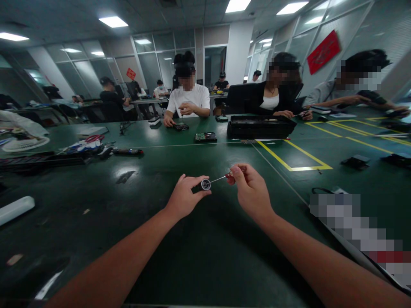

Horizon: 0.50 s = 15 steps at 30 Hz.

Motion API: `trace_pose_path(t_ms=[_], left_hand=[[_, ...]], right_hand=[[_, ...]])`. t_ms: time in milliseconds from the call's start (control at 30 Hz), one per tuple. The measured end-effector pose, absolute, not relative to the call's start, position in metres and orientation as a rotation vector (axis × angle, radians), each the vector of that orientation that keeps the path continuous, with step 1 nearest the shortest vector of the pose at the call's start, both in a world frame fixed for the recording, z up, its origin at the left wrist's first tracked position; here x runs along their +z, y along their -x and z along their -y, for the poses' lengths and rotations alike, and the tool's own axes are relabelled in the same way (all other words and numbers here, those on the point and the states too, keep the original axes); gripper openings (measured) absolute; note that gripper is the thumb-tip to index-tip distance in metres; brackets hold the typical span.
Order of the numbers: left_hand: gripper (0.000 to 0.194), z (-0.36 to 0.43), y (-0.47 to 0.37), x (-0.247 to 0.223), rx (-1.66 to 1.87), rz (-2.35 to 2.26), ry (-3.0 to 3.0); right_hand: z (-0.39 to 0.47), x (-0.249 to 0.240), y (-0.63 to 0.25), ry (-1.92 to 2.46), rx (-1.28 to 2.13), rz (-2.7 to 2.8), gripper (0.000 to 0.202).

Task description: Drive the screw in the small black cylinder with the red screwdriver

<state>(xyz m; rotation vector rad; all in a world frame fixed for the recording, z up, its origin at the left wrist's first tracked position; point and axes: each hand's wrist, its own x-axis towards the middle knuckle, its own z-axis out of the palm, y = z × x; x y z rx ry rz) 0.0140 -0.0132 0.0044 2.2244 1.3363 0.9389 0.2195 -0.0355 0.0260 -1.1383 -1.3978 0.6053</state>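
Between the thumb and fingers of my left hand point(184, 196) is a small round part point(206, 185) with a silvery rim and a dark inside; its exact kind is too small to tell. My right hand point(252, 186) grips a screwdriver point(229, 175) by its reddish handle. The thin metal shaft points left, and its tip reaches the open face of the round part. Whether the tip touches anything inside cannot be made out. Both hands are above the green table point(199, 261), near its middle.
Ahead lie a green circuit board point(206, 137) and a long black box point(260, 127). At the left are a dark pen-like tool point(127, 152), red-handled tools point(94, 138) and a white object point(16, 209). Yellow tape point(310, 168) marks the table's right side. Co-workers sit opposite.
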Motion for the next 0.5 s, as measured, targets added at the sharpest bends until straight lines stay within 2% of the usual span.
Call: trace_pose_path(t_ms=[500], left_hand=[[0.043, 0.0142, -0.015, 0.0061, 0.939, -1.362, -2.232]], right_hand=[[0.0388, 0.0313, -0.2207, 1.208, 0.518, 1.481, 0.027]])
